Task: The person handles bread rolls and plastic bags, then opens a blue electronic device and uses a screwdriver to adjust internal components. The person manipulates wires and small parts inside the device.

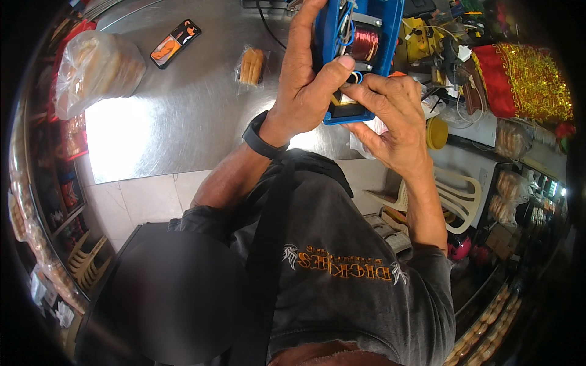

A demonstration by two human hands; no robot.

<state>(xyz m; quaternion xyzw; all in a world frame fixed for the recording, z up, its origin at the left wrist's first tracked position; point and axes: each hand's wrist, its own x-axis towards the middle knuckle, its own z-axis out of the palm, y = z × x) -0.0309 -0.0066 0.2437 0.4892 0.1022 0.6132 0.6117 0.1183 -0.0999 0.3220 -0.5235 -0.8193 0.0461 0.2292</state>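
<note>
A blue open casing is held up over the table's right part. Inside it sits a coil of copper-red wire between metal brackets, with blue and pale wires along its left. My left hand, with a black band on the wrist, grips the casing's left side, thumb over the opening. The fingers of my right hand are bent at the casing's lower end, where the index fingertip meets a short wire loop close to my left thumb. What lies under those fingertips is hidden.
On the steel table are a phone, a small packet of brown sticks and a filled clear plastic bag. Yellow and black tools with cables crowd the right, beside red-and-gold cloth. A beige plastic chair stands below.
</note>
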